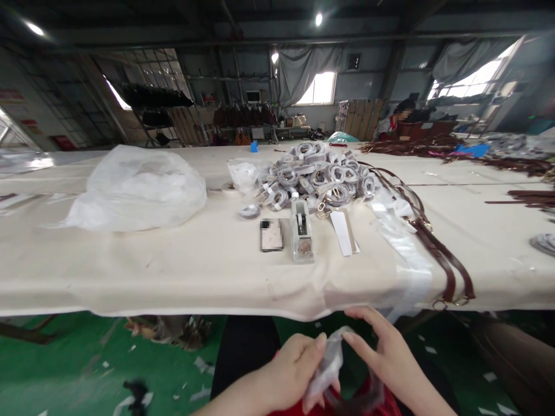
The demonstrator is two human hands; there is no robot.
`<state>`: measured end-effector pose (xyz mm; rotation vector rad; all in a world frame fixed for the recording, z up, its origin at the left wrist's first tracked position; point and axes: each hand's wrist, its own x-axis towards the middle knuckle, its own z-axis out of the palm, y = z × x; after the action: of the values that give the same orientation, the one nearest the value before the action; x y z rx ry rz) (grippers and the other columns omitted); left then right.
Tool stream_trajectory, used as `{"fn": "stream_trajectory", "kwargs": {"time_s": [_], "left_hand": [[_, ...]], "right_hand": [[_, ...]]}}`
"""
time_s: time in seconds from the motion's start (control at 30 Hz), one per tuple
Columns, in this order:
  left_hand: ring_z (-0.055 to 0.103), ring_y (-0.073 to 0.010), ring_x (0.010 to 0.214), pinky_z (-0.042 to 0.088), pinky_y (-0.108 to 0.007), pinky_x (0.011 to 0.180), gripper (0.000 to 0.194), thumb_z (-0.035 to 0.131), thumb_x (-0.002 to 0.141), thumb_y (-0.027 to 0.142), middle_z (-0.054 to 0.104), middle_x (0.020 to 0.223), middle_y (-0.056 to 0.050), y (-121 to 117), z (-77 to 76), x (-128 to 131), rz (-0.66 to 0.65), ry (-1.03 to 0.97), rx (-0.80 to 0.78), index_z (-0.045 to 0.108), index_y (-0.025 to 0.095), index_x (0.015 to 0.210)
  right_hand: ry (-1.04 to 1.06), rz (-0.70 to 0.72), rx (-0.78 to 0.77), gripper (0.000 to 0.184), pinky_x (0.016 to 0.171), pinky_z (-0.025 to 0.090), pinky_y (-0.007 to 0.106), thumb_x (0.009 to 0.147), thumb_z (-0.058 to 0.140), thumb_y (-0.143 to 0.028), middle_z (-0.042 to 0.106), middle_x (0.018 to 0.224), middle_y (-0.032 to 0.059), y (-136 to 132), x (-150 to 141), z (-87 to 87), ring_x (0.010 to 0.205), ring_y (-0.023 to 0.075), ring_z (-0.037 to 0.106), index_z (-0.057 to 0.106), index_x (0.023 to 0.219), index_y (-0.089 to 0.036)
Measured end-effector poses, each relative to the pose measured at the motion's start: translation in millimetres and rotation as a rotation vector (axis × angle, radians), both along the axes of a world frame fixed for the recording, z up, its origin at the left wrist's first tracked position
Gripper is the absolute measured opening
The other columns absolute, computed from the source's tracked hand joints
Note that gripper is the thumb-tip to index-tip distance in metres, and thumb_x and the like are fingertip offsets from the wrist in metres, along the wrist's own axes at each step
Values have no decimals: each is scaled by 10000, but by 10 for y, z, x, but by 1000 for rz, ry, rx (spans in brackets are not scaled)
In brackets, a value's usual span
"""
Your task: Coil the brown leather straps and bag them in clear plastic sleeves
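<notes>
Above my lap, my left hand (299, 364) grips a translucent, whitish plastic-wrapped strap (328, 370), pinching it between thumb and fingers. The strap loops downward toward the right, where its lower part blurs. My right hand (384, 346) has its thumb on the top of the wrapping, with the index finger stretched toward the table edge; its other fingers are partly hidden. Just beyond on the table stand a tape dispenser (302, 234) and a phone-sized flat item (272, 235). White card strips (343, 232) lie to the right of the dispenser.
A pile of coiled, wrapped straps (321, 176) covers the table's middle. Left of it sits a large translucent plastic bag (143, 188). Brown leather straps (442, 257) and clear plastic sleeves (403, 248) reach the front edge at right. A person (390, 121) is at the far right.
</notes>
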<state>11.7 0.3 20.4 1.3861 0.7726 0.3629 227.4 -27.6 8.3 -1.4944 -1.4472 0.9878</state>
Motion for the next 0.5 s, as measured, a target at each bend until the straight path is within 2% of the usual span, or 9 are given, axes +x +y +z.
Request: {"fn": "stream_trajectory", "kwargs": {"time_s": [0.07,0.1,0.17,0.2,0.27,0.33,0.43,0.5], "left_hand": [[327,-112,272,344,-246,415,825,194,900,755,328,281,46,-19,2,3,16,-181,-435,654,129,620],[279,-100,251,314,-240,399,833,197,896,763,296,262,58,-19,-8,-13,18,-261,-587,647,123,613],[222,-86,232,283,-237,384,844,183,909,755,252,245,73,-8,-23,-61,-4,-396,-783,644,112,614],[224,-82,231,290,-234,385,828,209,917,744,255,247,75,-1,-22,-84,-31,-454,-821,646,106,623],[249,-76,234,333,-231,395,742,348,922,706,294,264,79,12,1,-114,-59,-552,-788,659,88,654],[261,-71,236,389,-239,409,640,474,920,633,328,284,85,24,45,-117,-34,-629,-709,674,70,692],[255,-59,245,446,-248,447,604,479,950,568,345,312,90,82,137,-113,84,-723,-644,701,40,760],[306,-56,286,470,-245,501,576,482,958,539,386,355,80,166,214,-141,196,-766,-579,714,24,845]], "right_hand": [[94,126,-58,447,1073,419,440,859,671,-386,628,1312,119,-89,-32,-70,1230,304,561,604,1268,-220],[157,211,-105,493,1099,398,435,879,646,-358,580,1387,113,-143,-63,-96,1281,292,529,546,1347,-237],[202,306,-147,557,1105,393,423,876,639,-294,550,1425,111,-219,-152,-118,1295,283,524,484,1408,-247],[179,303,-126,580,1095,400,418,853,653,-261,562,1408,114,-229,-207,-116,1273,288,541,482,1408,-240],[113,262,-54,554,1062,423,399,820,654,-206,618,1322,114,-195,-318,-105,1196,289,586,520,1358,-219],[110,275,-24,360,957,485,351,829,618,-200,693,1138,87,-127,-414,-120,1045,272,642,622,1189,-197],[168,408,-137,95,744,508,269,839,597,-220,692,813,15,-87,-507,-250,771,212,637,680,861,-180],[183,468,-264,96,655,478,243,803,636,-241,640,695,-12,-140,-537,-373,667,178,592,675,750,-171]]}}
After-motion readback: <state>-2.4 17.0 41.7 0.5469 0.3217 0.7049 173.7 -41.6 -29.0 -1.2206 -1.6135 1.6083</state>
